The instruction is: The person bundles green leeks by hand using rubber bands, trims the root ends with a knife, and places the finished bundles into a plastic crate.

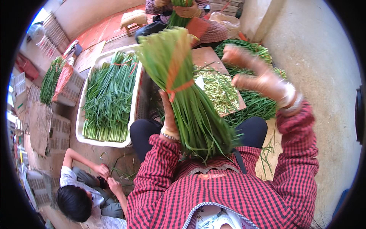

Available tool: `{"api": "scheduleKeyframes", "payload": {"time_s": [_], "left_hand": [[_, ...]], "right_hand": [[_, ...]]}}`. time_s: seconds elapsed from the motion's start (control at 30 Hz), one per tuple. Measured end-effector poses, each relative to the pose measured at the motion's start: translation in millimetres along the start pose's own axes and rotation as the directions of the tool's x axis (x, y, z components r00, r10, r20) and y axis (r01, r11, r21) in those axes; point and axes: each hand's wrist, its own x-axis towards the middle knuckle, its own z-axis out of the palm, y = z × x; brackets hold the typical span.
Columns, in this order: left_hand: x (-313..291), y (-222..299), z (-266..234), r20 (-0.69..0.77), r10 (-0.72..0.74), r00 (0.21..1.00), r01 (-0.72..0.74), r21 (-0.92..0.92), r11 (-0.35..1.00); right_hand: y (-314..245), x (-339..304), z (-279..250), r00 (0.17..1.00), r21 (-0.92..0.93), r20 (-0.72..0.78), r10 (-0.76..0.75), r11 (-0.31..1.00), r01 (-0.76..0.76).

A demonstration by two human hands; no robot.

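Upright before my chest stands a thick bundle of green chives (190,110), with an orange-red band (178,88) tied round it and a strip running up over the pale cut ends. My left hand (169,114) grips its left side just below the band; most of the fingers are hidden behind the stalks. The loose leaf tips fan out near my lap. Raised to the right, my right hand (259,74) is apart from the bundle, blurred by motion, with its fingers spread and nothing seen in them. Past the bundle, a brown board (206,57) carries chopped pale-green bits.
On the left, a white crate (79,129) holds tied chives. More chives (249,103) lie beside the board, near the wall (324,76). A person (78,202) crouches at lower left; another person's hands (187,10) hold a bundle opposite. A small stool (133,18) stands behind.
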Motion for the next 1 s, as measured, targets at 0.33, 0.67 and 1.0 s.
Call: {"api": "scheduleKeyframes", "payload": {"time_s": [0.33, 0.67, 1.0], "left_hand": [[-14, 30, -53, -0.184, 0.012, 0.983, 0.001, 0.068, 0.998], [-24, 37, -91, -0.367, 0.280, 0.887, -0.311, -0.028, 0.950], [-71, 112, -144, -0.438, 0.578, 0.689, -0.600, 0.104, 0.793]], "right_hand": [[70, -9, 156, 0.907, 0.482, 0.323, 0.270, 0.778, -0.404], [15, -10, 215, 0.967, -0.665, 0.102, -0.232, 0.708, 0.240], [101, -79, 134, 0.971, -0.551, 0.000, 0.240, 0.810, -0.200]]}}
